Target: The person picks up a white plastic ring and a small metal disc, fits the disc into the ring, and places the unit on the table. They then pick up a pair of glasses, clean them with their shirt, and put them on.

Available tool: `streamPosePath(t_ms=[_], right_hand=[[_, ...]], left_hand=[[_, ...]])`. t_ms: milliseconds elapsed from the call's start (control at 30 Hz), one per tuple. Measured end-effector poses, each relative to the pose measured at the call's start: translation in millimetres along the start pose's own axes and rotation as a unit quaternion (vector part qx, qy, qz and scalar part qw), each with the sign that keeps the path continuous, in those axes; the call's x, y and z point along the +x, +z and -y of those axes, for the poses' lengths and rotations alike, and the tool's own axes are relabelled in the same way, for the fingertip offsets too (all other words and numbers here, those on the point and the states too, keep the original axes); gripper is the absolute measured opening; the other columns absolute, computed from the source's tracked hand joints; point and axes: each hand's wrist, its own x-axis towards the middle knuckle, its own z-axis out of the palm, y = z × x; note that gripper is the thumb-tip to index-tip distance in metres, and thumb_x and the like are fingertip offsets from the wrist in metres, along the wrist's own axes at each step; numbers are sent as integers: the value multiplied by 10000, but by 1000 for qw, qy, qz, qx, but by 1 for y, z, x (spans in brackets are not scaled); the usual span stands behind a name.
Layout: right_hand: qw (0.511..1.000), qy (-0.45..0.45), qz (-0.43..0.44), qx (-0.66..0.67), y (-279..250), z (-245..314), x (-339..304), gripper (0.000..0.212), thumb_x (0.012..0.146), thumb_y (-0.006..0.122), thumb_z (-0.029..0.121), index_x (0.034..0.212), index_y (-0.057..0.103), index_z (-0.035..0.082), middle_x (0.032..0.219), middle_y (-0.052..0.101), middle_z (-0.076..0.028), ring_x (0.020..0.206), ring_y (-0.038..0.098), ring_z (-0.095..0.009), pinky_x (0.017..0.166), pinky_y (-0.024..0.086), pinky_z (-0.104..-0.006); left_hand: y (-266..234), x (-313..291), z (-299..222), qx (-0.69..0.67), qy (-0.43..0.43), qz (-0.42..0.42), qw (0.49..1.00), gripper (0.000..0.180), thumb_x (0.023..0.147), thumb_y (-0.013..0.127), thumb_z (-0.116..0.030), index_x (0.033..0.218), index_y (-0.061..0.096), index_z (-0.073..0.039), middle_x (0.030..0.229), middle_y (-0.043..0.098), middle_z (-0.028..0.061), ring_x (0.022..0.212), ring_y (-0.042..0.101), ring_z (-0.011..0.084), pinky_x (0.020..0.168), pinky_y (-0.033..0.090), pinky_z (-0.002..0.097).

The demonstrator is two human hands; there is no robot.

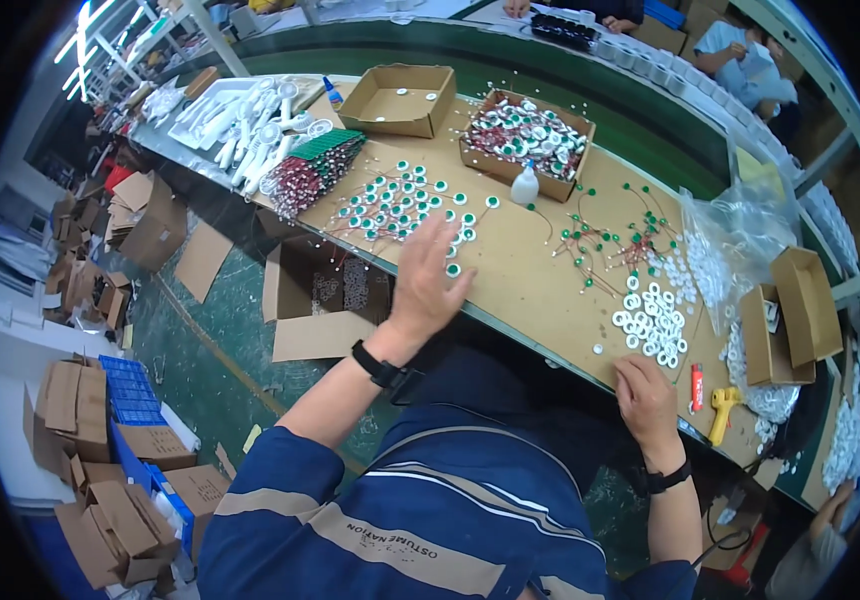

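L hand (430,275) flat, fingers spread over green-white caps (400,205) (holding nothing); R hand (645,390) loosely curled at bench edge (550,355), grip unclear.

Tan cardboard tabletop (530,270) carried white-and-green round caps (400,205) left of the white squeeze bottle (525,185), plain white rings (650,320) to its right. Red-wired parts filled the brown box (528,140) behind the bottle; yellow tool (722,408) far right.

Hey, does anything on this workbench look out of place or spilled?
Nothing looks spilled or damaged. The left hand reaches over small white-and-green round parts spread loosely on the bench; the right hand rests at its near edge beside white rings.
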Motion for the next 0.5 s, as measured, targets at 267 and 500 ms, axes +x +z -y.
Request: streamPosePath(t_ms=[267,500], right_hand=[[1000,-16,-24,-9,19,-4,6,176,940,829,-23,1106,818,34,1100,796,-140,965,794,-376,824,649,-450],[999,-35,-30,-20,31,-11,11,204,924,841,-4,1119,813,49,1090,778,-116,934,781,-350,795,643,-444]], left_hand=[[-62,28,74,159,47,141,976,1029,850,940,-568,1732,511,-255,1817,360,240,1679,319,524,1338,285,712],[-51,76,113,242,37,255,935,1000,887,835,-746,1734,517,-320,1836,340,238,1682,307,537,1349,248,726]])
